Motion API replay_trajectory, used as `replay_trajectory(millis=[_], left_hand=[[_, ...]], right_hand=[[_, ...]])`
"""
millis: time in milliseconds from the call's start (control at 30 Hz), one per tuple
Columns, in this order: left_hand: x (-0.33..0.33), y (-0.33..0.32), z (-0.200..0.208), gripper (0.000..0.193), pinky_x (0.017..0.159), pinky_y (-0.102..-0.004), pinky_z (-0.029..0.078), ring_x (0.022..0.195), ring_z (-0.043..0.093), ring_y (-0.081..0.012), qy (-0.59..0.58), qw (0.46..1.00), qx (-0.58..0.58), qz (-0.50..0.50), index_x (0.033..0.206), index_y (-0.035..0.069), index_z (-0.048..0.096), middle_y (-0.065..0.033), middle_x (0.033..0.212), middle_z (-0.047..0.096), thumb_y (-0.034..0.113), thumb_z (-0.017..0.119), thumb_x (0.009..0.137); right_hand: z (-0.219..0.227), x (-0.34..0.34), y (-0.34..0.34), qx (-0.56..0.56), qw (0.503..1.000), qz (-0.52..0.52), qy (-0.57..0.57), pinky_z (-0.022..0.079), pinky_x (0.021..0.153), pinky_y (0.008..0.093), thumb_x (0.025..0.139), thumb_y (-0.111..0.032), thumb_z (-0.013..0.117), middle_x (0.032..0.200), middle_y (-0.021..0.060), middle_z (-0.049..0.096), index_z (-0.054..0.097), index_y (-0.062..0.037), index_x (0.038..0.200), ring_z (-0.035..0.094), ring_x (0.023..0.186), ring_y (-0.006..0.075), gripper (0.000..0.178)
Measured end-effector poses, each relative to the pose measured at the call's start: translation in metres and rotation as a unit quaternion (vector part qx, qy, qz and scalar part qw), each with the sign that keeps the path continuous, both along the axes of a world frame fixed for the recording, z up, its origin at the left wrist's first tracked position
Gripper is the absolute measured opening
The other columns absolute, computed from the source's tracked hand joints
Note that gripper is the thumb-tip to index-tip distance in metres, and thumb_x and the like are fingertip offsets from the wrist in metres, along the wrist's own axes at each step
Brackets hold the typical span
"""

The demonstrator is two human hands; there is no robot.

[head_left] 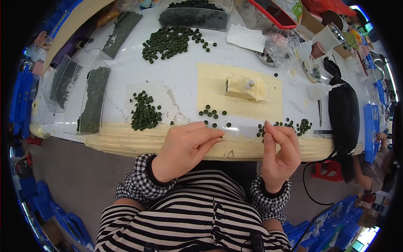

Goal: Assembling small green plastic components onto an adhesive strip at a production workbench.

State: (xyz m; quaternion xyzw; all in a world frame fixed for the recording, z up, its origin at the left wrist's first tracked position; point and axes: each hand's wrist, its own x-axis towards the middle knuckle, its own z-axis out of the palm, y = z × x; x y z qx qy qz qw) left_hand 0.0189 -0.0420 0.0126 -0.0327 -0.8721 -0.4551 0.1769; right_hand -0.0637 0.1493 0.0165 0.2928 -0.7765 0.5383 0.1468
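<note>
My left hand (184, 145) is closed in a pinch over the table's front edge. A tiny dark bit shows at its fingertips, too small to name. To its right, my right hand (280, 155) is raised with thumb and forefinger nearly together; what they hold, if anything, is hidden. Between and beyond the hands lies a loose group of small dark green round pieces (213, 112). More round pieces (303, 126) lie beside and behind my right hand. Left of my left hand is a heap of small dark green cone-like pieces (144, 115) on a pale sheet.
A small tape-covered block (245, 87) stands on a yellow mat (210, 84). Farther back lie a big pile of round pieces (166, 44) and a clear bin (193, 19). Clear trays (95, 96) line the left. A black padded bag (343, 113) and a white squeeze bottle (317, 91) stand right.
</note>
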Motion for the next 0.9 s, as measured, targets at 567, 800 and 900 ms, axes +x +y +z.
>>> replay_trajectory(millis=[567, 800, 900], left_hand=[[-0.002, -0.017, 0.015, 0.026, 0.057, -0.0202, 0.034, 0.067, 0.039, -0.0076, -0.104, 0.610, 0.785, 0.005, 0.122, 0.000, 0.047, -0.0039, 0.095, 0.050, 0.003, 0.038, 0.098], [0.000, -0.017, 0.009, 0.034, 0.060, -0.0175, 0.039, 0.074, 0.043, -0.0079, -0.127, 0.538, 0.833, -0.029, 0.130, -0.004, 0.041, -0.0108, 0.111, 0.053, 0.004, 0.042, 0.098], [0.004, -0.022, -0.007, 0.038, 0.065, -0.0195, 0.042, 0.078, 0.045, -0.0098, -0.120, 0.515, 0.841, -0.115, 0.132, -0.005, 0.039, -0.0115, 0.117, 0.052, 0.008, 0.046, 0.097]], right_hand=[[0.004, -0.007, 0.011, 0.239, 0.969, 0.035, 0.042, 0.039, 0.077, 0.0360, 0.072, -0.003, 0.072, 0.078, 0.0029, 0.058, 0.066, -0.0065, 0.082, 0.051, 0.080, 0.0234, 0.012], [0.001, -0.006, 0.009, 0.260, 0.961, 0.003, 0.091, 0.039, 0.078, 0.0364, 0.072, -0.004, 0.073, 0.078, 0.0024, 0.058, 0.068, -0.0067, 0.087, 0.052, 0.079, 0.0236, 0.016], [0.001, -0.007, 0.008, 0.262, 0.961, 0.003, 0.089, 0.039, 0.079, 0.0370, 0.073, -0.003, 0.072, 0.079, 0.0025, 0.058, 0.069, -0.0076, 0.087, 0.052, 0.081, 0.0233, 0.015]])
